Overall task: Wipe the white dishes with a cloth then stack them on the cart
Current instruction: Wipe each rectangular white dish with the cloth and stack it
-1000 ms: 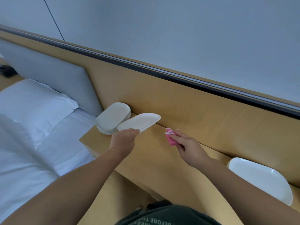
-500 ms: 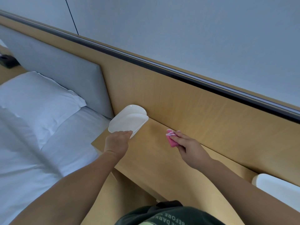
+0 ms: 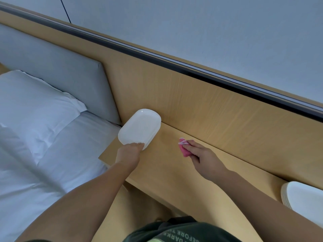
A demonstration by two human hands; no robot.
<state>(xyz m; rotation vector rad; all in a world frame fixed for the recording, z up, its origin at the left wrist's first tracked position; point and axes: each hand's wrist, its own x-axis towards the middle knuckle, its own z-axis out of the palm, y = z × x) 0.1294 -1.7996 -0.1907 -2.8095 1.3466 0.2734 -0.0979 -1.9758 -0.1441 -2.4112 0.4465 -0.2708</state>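
Note:
A white oblong dish (image 3: 139, 127) lies flat on top of a stack of like dishes at the left end of the wooden ledge (image 3: 171, 173). My left hand (image 3: 130, 152) holds its near rim, fingers curled over the edge. My right hand (image 3: 202, 156) rests on the ledge to the right and grips a bunched pink cloth (image 3: 184, 148). A second stack of white dishes (image 3: 304, 196) sits at the ledge's right end, cut off by the frame edge.
A bed with a white pillow (image 3: 35, 102) and sheets lies left of the ledge, behind it a grey padded headboard (image 3: 61, 67). A wooden wall panel (image 3: 218, 110) rises directly behind the ledge.
My left hand carried the dish leftward from mid-air and lowered it flat onto the left stack. My right hand with the pink cloth stayed on the ledge.

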